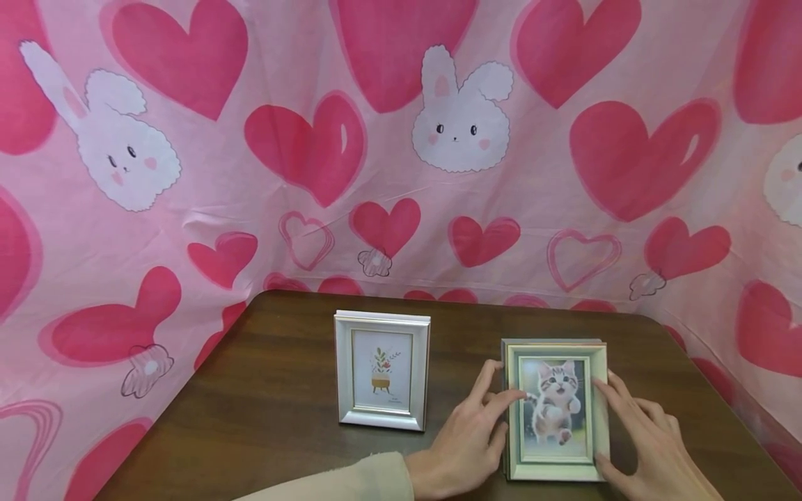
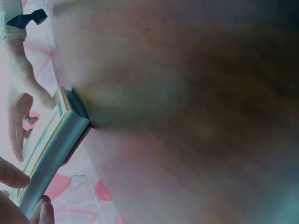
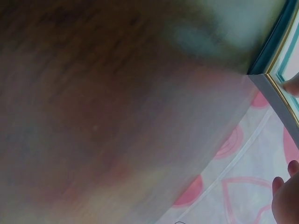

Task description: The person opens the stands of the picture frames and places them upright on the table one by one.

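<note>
A pale green picture frame [image 1: 557,472] with a kitten picture stands at the right of the table, between the two hands. My left hand [image 1: 460,435] grips its left side, thumb on the front and fingers at the edge and behind. At its right side my right hand [image 1: 654,442] holds the edge, the thumb low near the corner and the fingers higher up. The left wrist view shows the frame's thick side [image 2: 58,144] with left fingers around it. Only a corner of the frame [image 3: 280,100] enters the right wrist view.
A white picture frame [image 1: 382,421] with a potted-plant print stands upright to the left of my left hand. Both frames are on a dark brown wooden table [image 1: 250,396]. Pink cloth [image 1: 388,181] with hearts and rabbits hangs behind and along the sides.
</note>
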The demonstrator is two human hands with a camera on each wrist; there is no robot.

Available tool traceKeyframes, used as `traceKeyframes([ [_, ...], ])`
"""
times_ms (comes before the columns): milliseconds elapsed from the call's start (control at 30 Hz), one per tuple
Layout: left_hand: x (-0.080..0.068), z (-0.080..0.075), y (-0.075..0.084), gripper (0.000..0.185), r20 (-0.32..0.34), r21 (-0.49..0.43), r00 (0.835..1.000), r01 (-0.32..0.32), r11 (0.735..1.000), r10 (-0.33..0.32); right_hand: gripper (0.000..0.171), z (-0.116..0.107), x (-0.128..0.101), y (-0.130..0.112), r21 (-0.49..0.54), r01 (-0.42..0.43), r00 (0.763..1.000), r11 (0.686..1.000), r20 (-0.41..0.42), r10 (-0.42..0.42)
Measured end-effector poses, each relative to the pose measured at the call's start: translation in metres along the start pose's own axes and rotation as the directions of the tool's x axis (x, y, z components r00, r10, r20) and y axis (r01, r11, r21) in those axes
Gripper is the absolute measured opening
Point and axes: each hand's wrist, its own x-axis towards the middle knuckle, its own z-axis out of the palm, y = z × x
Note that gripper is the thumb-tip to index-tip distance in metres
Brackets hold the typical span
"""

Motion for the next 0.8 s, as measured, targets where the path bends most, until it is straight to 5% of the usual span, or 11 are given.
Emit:
traceKeyframes([
  [567,0.0031,-0.0003,0.0,0.051,-0.003,0.007,1.0,0.012,1.0,-0.012,0.133,0.001,-0.0037,0.0015,-0.008,0.032,0.998,0.999,-0.049,-0.032],
  [800,0.0056,-0.0033,0.0014,0.063,-0.007,0.027,0.999,0.042,0.999,-0.042,0.134,0.0018,-0.0044,-0.0005,-0.015,0.016,0.999,1.0,-0.039,-0.017],
])
